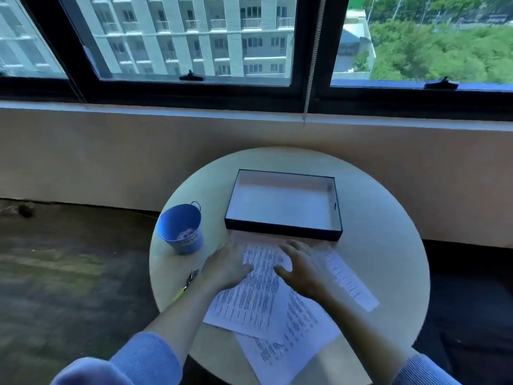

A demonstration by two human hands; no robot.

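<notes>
Looks to be the gathering step for the printed sheets (249,301), spread from the centre of the round table (388,245) out to 6 o'clock. Rests the left hand (226,266) and right hand (302,269) side by side on the top sheet, palms down, fingers straight, gripping nothing. Calls next, probably, for sliding the fanned pages together, squaring the edges, then pinching 1 side to lift them toward the open dark-walled box (283,232) at 12 o'clock. Shows at least 3 thin white pages of dense black text, overlapped askew: 1 under the hands, 1 at 6 o'clock, 1 toward 4 o'clock. Leaves the blue bucket (180,229) at 10 o'clock untouched.
</notes>
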